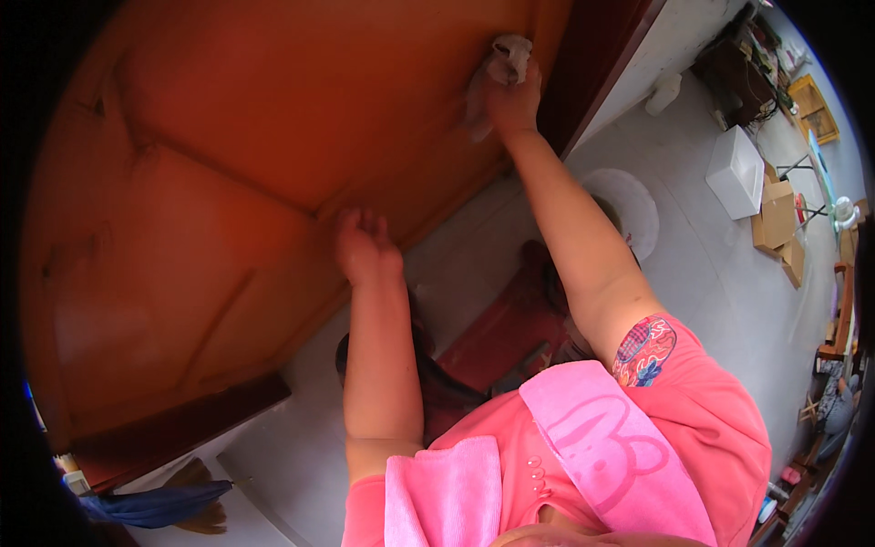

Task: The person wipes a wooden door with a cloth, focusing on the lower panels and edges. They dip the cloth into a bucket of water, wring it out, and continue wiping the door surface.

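Grey floor [702,246] below, partly masked; white basin [644,214] half hidden behind the right arm [570,210]; at the orange-brown panel [237,100], cropped along its top, right hand [512,105] with grip closed around a whitish cloth [517,55]; left hand [367,248] near the panel's lower edge, fingers blurred, grip and contact impossible to tell.

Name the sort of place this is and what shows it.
Probably an indoor room, perhaps in a home or storeroom: a white box and brown cardboard boxes sit on a grey floor, right of a large orange-brown panel.
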### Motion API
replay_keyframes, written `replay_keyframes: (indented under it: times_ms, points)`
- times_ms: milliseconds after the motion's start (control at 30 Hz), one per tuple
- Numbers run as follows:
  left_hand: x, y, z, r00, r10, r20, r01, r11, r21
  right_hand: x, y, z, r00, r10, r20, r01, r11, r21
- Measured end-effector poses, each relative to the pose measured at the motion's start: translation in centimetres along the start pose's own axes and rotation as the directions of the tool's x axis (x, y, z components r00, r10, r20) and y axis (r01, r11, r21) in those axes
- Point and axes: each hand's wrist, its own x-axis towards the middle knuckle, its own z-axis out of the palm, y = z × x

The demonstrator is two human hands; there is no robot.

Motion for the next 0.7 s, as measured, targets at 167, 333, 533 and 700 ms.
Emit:
replay_keyframes:
  times_ms: [167,333,533,700]
  points:
    - [-0.9,1.1,0.5,0.998,-0.013,-0.062,0.003,0.988,-0.156,-2.0,-2.9,2.4,0.98,0.163,-0.111,-0.167,0.986,-0.023]
    - [-0.8,2.2,0.1,0.997,-0.004,-0.082,-0.006,0.992,-0.129,-10.6,-8.8,7.4,0.853,0.383,0.354,-0.519,0.689,0.506]
    - [-4.8,3.7,2.5,0.991,0.023,0.131,-0.008,0.994,-0.11,-17.4,-12.8,9.2,0.967,0.127,0.223,-0.181,0.953,0.243]
    - [-2.4,3.7,0.7,0.996,-0.018,-0.093,0.006,0.993,-0.122,-12.6,-7.0,6.5,0.901,0.132,0.412,-0.174,0.983,0.065]
